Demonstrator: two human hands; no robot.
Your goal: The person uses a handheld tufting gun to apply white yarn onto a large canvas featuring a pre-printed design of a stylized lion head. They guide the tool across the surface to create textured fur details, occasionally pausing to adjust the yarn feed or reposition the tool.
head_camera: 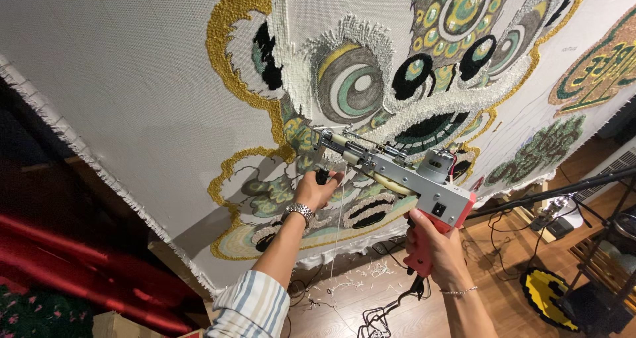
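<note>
**Tufting gun up against the cloth, both hands on it**

Head cam view, looking along a big stretched backing cloth point(132, 79) that fills most of the frame. A tufting gun point(397, 175) with a grey metal body and a red grip is pressed nose-first into the cloth, right around the middle of a half-filled design point(371, 79) done in gold, green, black and white yarn, with round eye shapes and fluffy white loops.

The left hand point(317, 191) is wrapped tight around the black front handle of the gun, just below the needle end, wearing a metal watch point(299, 211) and a striped sleeve point(255, 308). The right hand point(434, 245) is closed snug around the red pistol grip at the back, with a thin bracelet point(457, 290) on the wrist. A thin strand of yarn point(339, 219) hangs down from the gun between the two arms.

Down below there's a wood floor point(464, 318) with yarn scraps point(361, 275) and black cables point(384, 315), a small yellow-and-black rug piece point(543, 295) off to the right, and red fabric point(79, 265) on the left.
</note>
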